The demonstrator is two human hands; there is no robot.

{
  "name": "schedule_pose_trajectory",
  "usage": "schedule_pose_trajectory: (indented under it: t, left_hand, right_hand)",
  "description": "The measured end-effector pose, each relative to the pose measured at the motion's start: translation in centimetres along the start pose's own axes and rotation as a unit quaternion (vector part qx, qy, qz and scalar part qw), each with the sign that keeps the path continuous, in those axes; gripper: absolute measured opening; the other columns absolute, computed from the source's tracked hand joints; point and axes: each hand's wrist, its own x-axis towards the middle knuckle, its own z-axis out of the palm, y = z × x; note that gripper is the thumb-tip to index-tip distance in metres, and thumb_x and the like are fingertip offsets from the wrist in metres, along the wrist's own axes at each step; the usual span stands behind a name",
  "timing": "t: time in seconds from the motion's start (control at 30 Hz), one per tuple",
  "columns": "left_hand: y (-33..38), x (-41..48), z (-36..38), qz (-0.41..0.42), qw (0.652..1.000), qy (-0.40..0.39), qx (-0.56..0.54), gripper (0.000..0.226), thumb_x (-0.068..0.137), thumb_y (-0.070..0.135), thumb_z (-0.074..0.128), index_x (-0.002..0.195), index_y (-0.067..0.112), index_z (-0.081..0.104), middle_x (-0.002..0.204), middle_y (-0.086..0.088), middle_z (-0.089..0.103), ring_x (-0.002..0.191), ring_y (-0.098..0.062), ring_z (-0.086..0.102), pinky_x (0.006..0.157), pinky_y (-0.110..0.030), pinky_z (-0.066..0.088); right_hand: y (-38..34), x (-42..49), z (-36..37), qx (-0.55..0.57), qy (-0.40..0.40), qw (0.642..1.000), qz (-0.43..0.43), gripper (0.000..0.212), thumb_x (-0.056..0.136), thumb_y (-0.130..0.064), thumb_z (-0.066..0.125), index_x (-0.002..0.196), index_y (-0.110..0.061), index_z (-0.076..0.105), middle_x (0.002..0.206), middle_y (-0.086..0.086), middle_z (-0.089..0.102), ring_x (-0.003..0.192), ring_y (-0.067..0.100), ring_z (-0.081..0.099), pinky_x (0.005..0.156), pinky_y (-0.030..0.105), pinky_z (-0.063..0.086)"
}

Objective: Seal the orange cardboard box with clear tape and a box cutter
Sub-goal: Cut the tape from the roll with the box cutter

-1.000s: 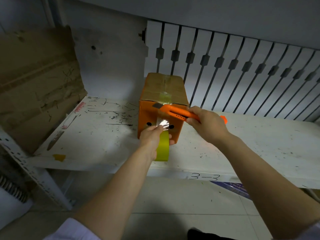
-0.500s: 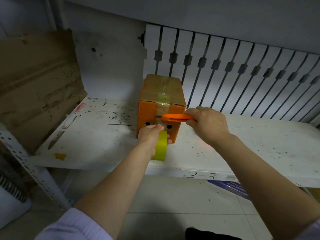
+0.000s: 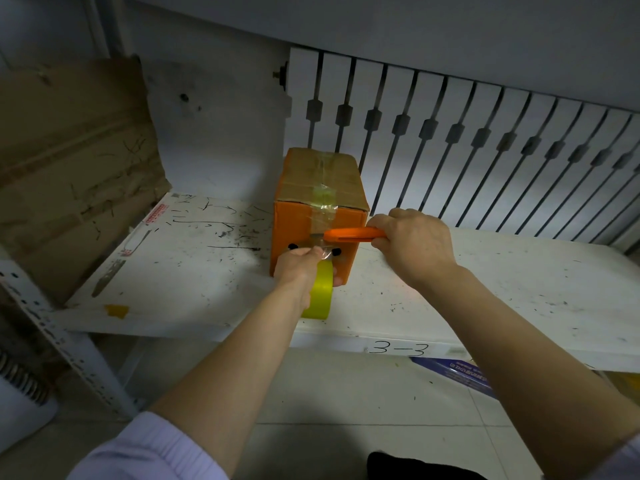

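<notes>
Right hand (image 3: 414,244) grips box cutter (image 3: 356,234); shelf (image 3: 485,296) edge reads "3-3" (image 3: 398,348).

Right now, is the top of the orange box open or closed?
Closed. The top flaps of the orange box lie flat, and a strip of clear tape runs along the top and down the front face.
</notes>
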Motion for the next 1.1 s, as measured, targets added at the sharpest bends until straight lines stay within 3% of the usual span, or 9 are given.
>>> schedule_pose_trajectory:
  t: [0.13,0.27,0.47,0.7,0.8,0.93,1.1]
  left_hand:
    - [-0.9,1.2,0.2,-0.005,1.000,0.013,0.012,0.014,0.085,0.032,0.062,0.074,0.024,0.063,0.097,-0.013,0.072,0.093,-0.037,0.068,0.088,-0.050,0.054]
    - [0.4,-0.4,0.0,-0.009,1.000,-0.016,-0.007,0.011,0.091,0.023,0.057,0.082,0.017,0.061,0.087,-0.016,0.071,0.073,-0.032,0.073,0.077,-0.045,0.060]
    - [0.0,-0.5,0.0,-0.012,0.999,-0.027,-0.016,0.013,0.091,0.023,0.057,0.079,0.017,0.058,0.083,-0.017,0.070,0.062,-0.028,0.070,0.065,-0.037,0.060]
    - [-1.0,-1.1,-2.1,-0.017,1.000,-0.001,-0.005,0.012,0.089,0.019,0.060,0.078,0.017,0.056,0.093,-0.022,0.071,0.060,-0.028,0.066,0.064,-0.036,0.057]
    - [-1.6,-1.2,-3.5,-0.013,1.000,0.005,0.000,0.008,0.089,0.014,0.059,0.097,0.012,0.060,0.101,-0.022,0.070,0.055,-0.025,0.067,0.061,-0.035,0.056]
    - [-2.2,-1.1,-5.4,-0.015,1.000,0.007,0.014,0.005,0.087,0.011,0.060,0.083,0.015,0.061,0.095,-0.022,0.069,0.043,-0.020,0.065,0.053,-0.029,0.053]
    - [-3.2,-0.5,-6.9,-0.037,0.999,0.007,0.002,0.003,0.086,0.010,0.061,0.089,0.009,0.062,0.075,-0.017,0.067,0.051,-0.025,0.065,0.053,-0.029,0.054]
  right_hand:
    - [-0.7,0.2,0.5,-0.016,-0.003,1.000,-0.006,0.025,0.096,-0.031,0.046,0.116,-0.024,0.059,0.093,0.003,0.066,0.084,0.021,0.062,0.070,0.032,0.048]
    - [0.5,-0.1,0.7,-0.013,-0.013,1.000,0.019,0.027,0.094,-0.035,0.049,0.118,-0.027,0.058,0.097,0.001,0.067,0.088,0.021,0.063,0.076,0.034,0.053]
    - [1.0,-0.7,0.8,-0.001,-0.024,0.999,0.031,0.027,0.094,-0.034,0.049,0.118,-0.028,0.059,0.098,0.001,0.068,0.089,0.020,0.063,0.078,0.035,0.053]
    - [0.9,-2.6,3.8,0.153,-0.057,0.982,0.100,0.034,0.095,-0.032,0.046,0.127,-0.024,0.054,0.111,0.004,0.063,0.099,0.025,0.060,0.072,0.034,0.049]
    - [-0.8,-3.9,8.0,0.180,-0.113,0.972,0.096,0.039,0.097,-0.030,0.038,0.134,-0.023,0.049,0.112,0.013,0.059,0.102,0.031,0.056,0.081,0.040,0.048]
    - [-3.1,-4.7,12.4,0.176,-0.174,0.963,0.104,0.040,0.097,-0.024,0.039,0.136,-0.025,0.047,0.117,0.013,0.054,0.109,0.032,0.050,0.091,0.039,0.040]
    - [-4.8,-4.6,14.8,0.213,-0.196,0.949,0.121,0.041,0.094,-0.023,0.048,0.134,-0.025,0.049,0.119,0.011,0.053,0.112,0.030,0.048,0.097,0.036,0.041]
